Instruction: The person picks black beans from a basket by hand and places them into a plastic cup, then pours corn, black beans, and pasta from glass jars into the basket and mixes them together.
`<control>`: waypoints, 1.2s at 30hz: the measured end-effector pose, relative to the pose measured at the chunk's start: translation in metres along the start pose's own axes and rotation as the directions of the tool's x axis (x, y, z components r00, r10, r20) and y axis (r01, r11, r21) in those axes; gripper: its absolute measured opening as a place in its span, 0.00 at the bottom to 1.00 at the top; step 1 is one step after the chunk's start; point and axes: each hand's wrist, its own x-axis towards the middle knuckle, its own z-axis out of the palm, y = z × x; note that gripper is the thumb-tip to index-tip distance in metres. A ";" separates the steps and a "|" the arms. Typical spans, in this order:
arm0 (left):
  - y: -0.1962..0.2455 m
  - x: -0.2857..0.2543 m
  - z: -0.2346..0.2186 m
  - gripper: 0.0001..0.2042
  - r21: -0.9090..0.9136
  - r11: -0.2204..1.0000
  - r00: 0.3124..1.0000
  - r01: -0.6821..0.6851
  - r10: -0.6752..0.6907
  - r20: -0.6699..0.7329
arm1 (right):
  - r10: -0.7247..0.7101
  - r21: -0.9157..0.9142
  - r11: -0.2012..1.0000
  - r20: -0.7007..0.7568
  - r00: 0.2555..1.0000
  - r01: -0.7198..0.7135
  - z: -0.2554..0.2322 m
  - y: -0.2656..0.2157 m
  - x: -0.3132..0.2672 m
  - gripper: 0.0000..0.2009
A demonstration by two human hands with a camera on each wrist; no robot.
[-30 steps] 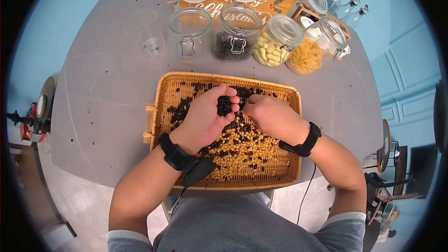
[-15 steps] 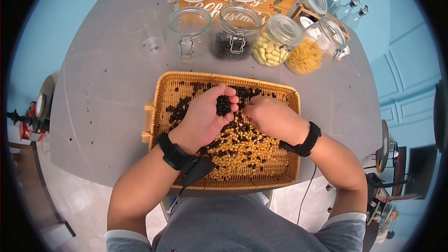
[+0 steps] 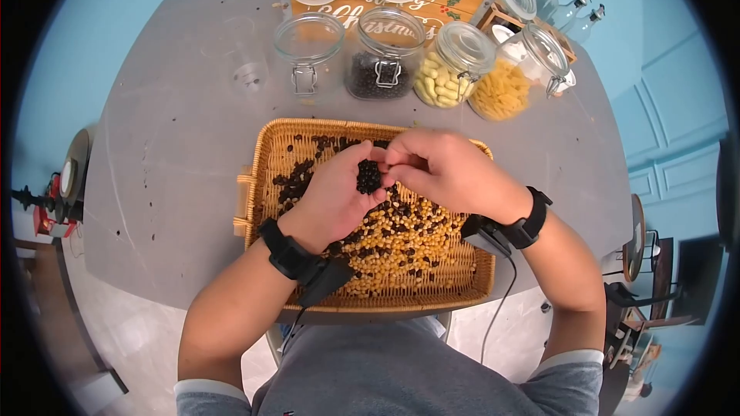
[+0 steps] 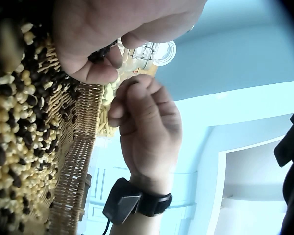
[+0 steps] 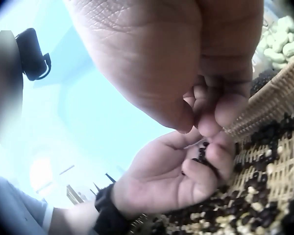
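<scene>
Above a wicker basket (image 3: 479, 277) of mixed black beans (image 3: 297, 182) and yellow kernels (image 3: 401, 243), the left hand (image 3: 333, 194) is cupped, palm up, its fingers curled round a heap of black beans (image 3: 368, 176). The right hand (image 3: 455, 173) is beside it, thumb and fingertips together at the left hand's fingers. In the left wrist view something small and dark shows at the tips of the right hand (image 4: 149, 125). The right wrist view has the right fingertips just over the left palm (image 5: 169, 176), where black beans lie.
Behind the basket stand an empty-looking glass jar (image 3: 308, 50), a jar of black beans (image 3: 381, 73), a jar of pale green pieces (image 3: 443, 81) and a jar of yellow pieces (image 3: 499, 92). A wooden sign (image 3: 443, 4) and glass bottles (image 3: 570, 8) are farther back.
The right hand has lifted from the beans in the basket and moved up beside the left fingers. The left hand has stayed almost still, and the head view has shifted slightly.
</scene>
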 end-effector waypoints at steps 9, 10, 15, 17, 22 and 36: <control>0.004 -0.001 -0.003 0.11 0.009 1.000 0.999 -0.025 0.026 -0.019 | -0.055 -0.361 0.928 0.109 0.993 0.091 0.018 0.056 -0.004 0.10; 0.004 -0.001 -0.003 0.11 0.006 1.000 0.999 -0.019 0.020 -0.025 | -0.052 -0.362 0.928 0.107 0.993 0.088 0.020 0.054 -0.004 0.10; 0.004 -0.002 0.001 0.11 0.027 0.999 0.998 -0.020 0.022 -0.065 | -0.051 -0.450 0.883 0.182 0.982 0.129 0.021 0.046 -0.002 0.07; 0.004 -0.001 -0.001 0.11 0.025 0.999 0.998 -0.026 0.027 -0.058 | -0.068 -0.486 0.858 0.210 0.975 0.165 0.021 0.044 -0.001 0.07; 0.003 -0.001 -0.002 0.11 0.031 0.999 0.998 -0.030 0.031 -0.052 | -0.061 -0.552 0.810 0.256 0.965 0.197 0.021 0.042 0.000 0.08; 0.000 0.002 -0.006 0.09 -0.002 1.000 0.999 0.007 -0.007 0.054 | 0.189 0.093 0.976 0.105 0.976 -0.199 -0.004 0.015 0.004 0.05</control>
